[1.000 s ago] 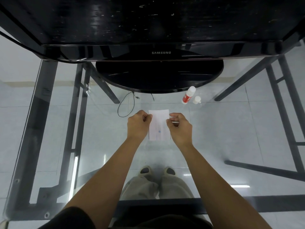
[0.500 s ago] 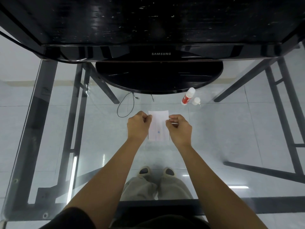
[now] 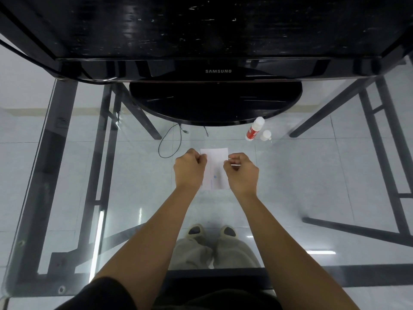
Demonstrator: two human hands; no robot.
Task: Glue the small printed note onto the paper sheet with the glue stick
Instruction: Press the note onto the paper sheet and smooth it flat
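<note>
Paper sheet (image 3: 215,162): lying flat on the glass table (image 3: 312,175), its short edges pointing toward and away from the person, both hands closing in on its far half.
Left hand (image 3: 190,170): sitting at the sheet's left edge, fingers curling tight, tips pinching the far-left corner.
Note (image 3: 235,164): probably the thin white sliver showing at the sheet's right edge; too little of it is showing to be sure.
Right hand (image 3: 242,173): hovering at the sheet's right edge, fingers curling narrow, thumb and forefinger pinching that sliver.
Glue stick (image 3: 252,132): standing uncapped beyond the sheet's far-right corner, well apart from both hands.
Cap (image 3: 266,135): resting just right of the stick, also beyond the sheet.
Risk, placement: the note is looking tiny and light, so it is likely going down crooked or curling if one side is touching first.
Risk, sliding: the sheet is sitting on slick glass, so pressing may be pushing it sideways unless the left hand is pinning it.
Risk, glue: the open stick is drying out, and sticky fingertips may be lifting the note back off.
</note>
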